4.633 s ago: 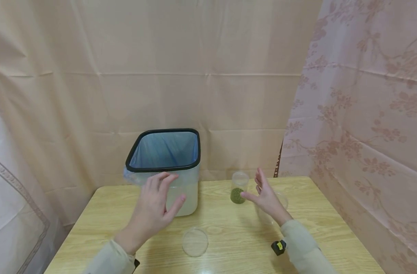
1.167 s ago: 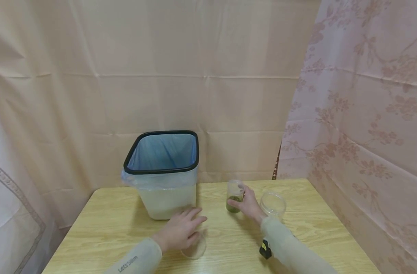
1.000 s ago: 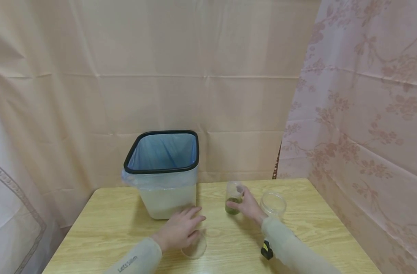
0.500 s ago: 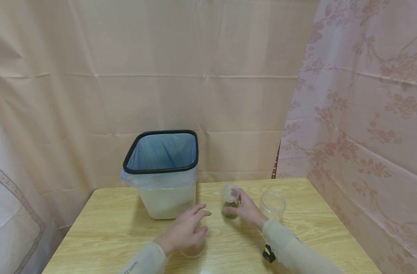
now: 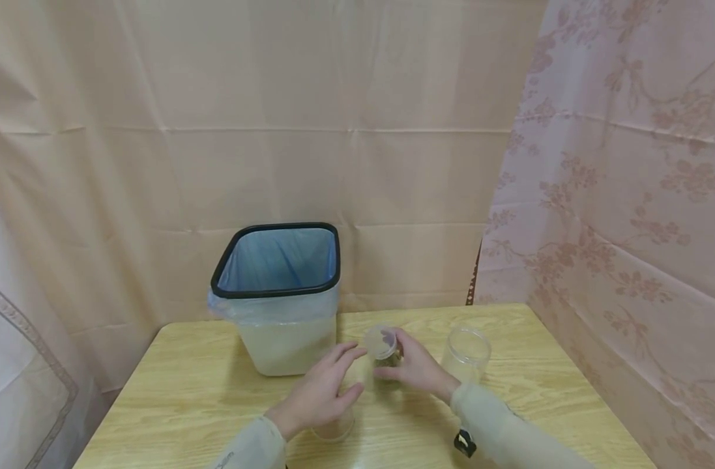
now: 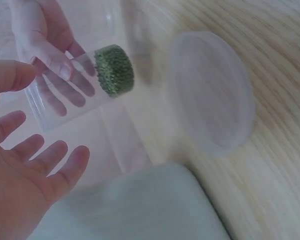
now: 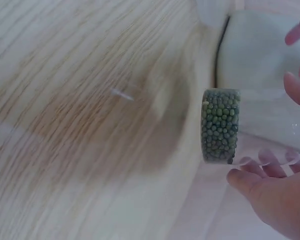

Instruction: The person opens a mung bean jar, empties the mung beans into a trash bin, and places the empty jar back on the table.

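Observation:
My right hand grips a clear jar whose bottom part holds small green beans, which look like mung beans. The jar appears raised off the table, its translucent top tilted toward me. Close to its left side is my left hand, with fingers spread and nothing held; in the left wrist view its fingertips are near the jar's top end. Under the left hand, a round clear lid lies flat on the table, partly hidden in the head view.
A wider clear jar stands to the right, behind my right wrist. At the back left is a bin with a black rim and a blue bag liner. Curtains hang behind the wooden table and at its sides.
Over the last seconds my right hand took hold of the bean jar, then brought it left and nearer, tilting it. My left hand came down over the lid, then shifted toward the jar.

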Demonstrator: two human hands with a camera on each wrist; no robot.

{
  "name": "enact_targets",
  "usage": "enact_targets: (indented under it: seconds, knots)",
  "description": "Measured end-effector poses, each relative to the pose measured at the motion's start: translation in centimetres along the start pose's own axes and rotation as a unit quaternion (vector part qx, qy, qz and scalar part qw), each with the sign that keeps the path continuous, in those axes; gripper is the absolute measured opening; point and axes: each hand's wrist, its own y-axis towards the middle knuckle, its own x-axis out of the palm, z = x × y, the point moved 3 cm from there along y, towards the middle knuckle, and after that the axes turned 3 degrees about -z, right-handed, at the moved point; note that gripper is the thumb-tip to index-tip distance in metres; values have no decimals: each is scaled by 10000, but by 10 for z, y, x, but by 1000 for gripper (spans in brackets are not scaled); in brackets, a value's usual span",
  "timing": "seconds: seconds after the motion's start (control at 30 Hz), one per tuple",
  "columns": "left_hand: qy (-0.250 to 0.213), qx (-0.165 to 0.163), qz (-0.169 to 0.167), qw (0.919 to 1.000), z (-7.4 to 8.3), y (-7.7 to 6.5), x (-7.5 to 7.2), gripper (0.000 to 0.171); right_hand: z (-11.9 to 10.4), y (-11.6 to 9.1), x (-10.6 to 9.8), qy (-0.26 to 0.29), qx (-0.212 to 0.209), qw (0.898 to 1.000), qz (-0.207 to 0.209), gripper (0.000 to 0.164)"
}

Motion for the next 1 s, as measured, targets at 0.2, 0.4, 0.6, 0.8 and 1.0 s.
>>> enact_targets:
  seconds: [0.2,0.4,0.6,0.8,1.0]
  knots:
    - [-124,334,399,9986,11,2,-10,60,-19,-13,0,-257,-385,9986,-246,80]
    - [-126,534,495,9973,23,3,-17,61,-28,-25,3,-352,-683,9958,-498,76]
    - [-95,586,399,9974,31,3,-18,63,-30,-30,6,-535,-804,9937,-574,74]
    - [-65,603,358,9975,33,1,-16,62,-36,-33,8,-616,-1086,9900,-658,70]
    - [-31,737,439,9963,32,1,-15,61,-39,-35,8,-738,-1061,9898,-598,73]
